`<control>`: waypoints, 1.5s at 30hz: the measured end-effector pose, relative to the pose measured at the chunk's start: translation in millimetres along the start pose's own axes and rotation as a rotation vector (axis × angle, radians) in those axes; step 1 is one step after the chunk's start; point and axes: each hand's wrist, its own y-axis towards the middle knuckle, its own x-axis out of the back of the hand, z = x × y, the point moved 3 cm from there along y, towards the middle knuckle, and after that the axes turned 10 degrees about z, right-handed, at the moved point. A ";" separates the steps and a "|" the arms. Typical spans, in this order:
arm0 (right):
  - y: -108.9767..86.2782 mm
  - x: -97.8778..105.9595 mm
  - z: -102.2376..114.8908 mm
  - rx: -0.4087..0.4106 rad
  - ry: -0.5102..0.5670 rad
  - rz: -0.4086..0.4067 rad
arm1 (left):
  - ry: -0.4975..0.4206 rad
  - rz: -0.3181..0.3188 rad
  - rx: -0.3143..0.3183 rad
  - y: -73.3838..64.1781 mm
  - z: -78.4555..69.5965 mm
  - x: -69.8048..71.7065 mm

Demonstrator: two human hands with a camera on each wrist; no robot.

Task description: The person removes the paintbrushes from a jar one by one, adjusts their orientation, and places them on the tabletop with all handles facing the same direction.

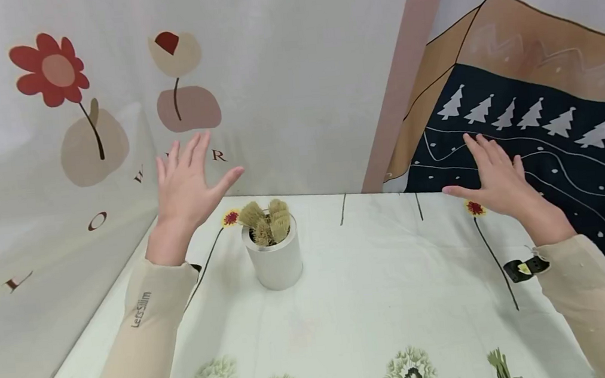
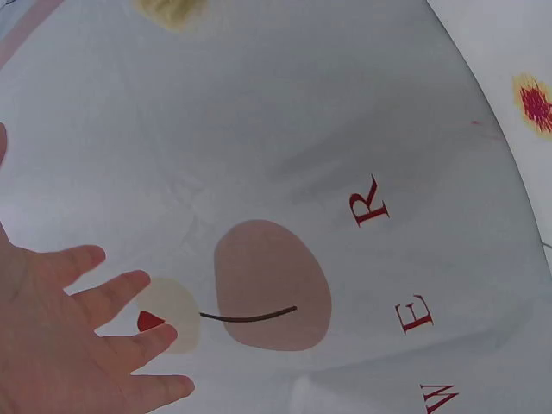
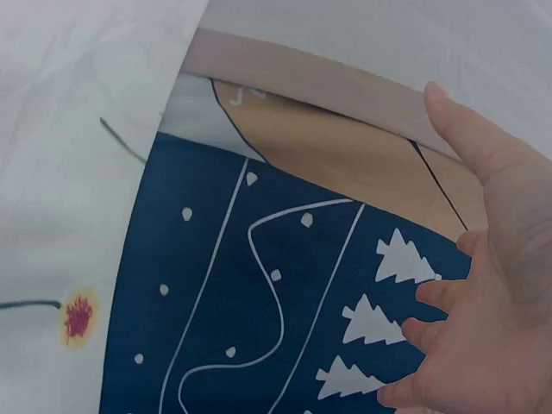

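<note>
In the head view my left hand is raised over the table's back left part, fingers straight and spread, holding nothing. A white cylindrical pot with several fuzzy olive-yellow cactus-like pieces stands upright on the table, to the right of that hand and apart from it. My right hand is held up at the right, its fingers extended and its thumb pointing left; it touches nothing. In the left wrist view the left hand shows against the curtain; in the right wrist view the right hand does too.
A white cloth printed with flowers covers the table. Behind it hangs a pale curtain with flower shapes and letters. At the right is a dark blue panel with white trees. A black strap device sits at the right wrist.
</note>
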 end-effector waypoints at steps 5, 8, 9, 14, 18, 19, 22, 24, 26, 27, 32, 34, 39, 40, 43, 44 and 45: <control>1.7 -5.7 4.2 0.007 0.015 0.005 | -0.078 -0.034 -0.010 -11.3 -1.3 -0.4; 1.7 -11.4 6.0 0.021 0.033 -0.012 | -0.157 -0.050 -0.011 -19.3 -0.1 -2.0; 1.4 -13.4 7.0 0.029 0.042 -0.019 | -0.188 -0.055 -0.009 -22.1 0.7 -2.7; 0.2 -23.3 12.0 0.061 0.077 -0.042 | -0.304 -0.078 0.017 -35.7 4.3 -6.7; 1.1 -31.8 14.4 0.057 0.100 -0.035 | -0.360 -0.075 0.048 -48.1 4.8 -10.1; 1.4 -34.0 14.9 0.053 0.106 -0.032 | -0.373 -0.075 0.051 -50.7 4.8 -11.3; 2.1 -40.6 16.3 0.047 0.119 -0.025 | -0.405 -0.080 0.052 -57.7 4.6 -15.0; 2.4 -44.6 17.4 0.047 0.125 -0.026 | -0.426 -0.081 0.052 -61.4 5.1 -18.2; 2.7 -48.3 18.9 0.049 0.132 -0.025 | -0.442 -0.078 0.051 -64.6 5.8 -21.1; 3.0 -50.1 19.7 0.049 0.135 -0.026 | -0.449 -0.075 0.052 -66.2 6.4 -22.5; 4.0 -58.1 23.0 0.049 0.154 -0.030 | -0.476 -0.058 0.060 -72.5 9.2 -29.6; 3.9 -61.6 24.5 0.050 0.159 -0.028 | -0.483 -0.044 0.066 -75.3 9.9 -33.6; 2.8 -69.8 28.7 0.049 0.170 -0.018 | -0.506 -0.013 0.073 -81.2 9.8 -44.9; 2.6 -70.9 29.7 0.048 0.171 -0.017 | -0.514 -0.010 0.071 -82.0 9.5 -46.8; 2.5 -73.4 33.0 0.051 0.181 -0.018 | -0.536 -0.010 0.062 -83.2 8.4 -52.1; 2.7 -74.0 34.4 0.052 0.186 -0.019 | -0.541 -0.009 0.059 -83.7 8.0 -53.7; 3.1 -74.7 35.8 0.053 0.189 -0.018 | -0.546 -0.007 0.058 -84.0 7.7 -55.4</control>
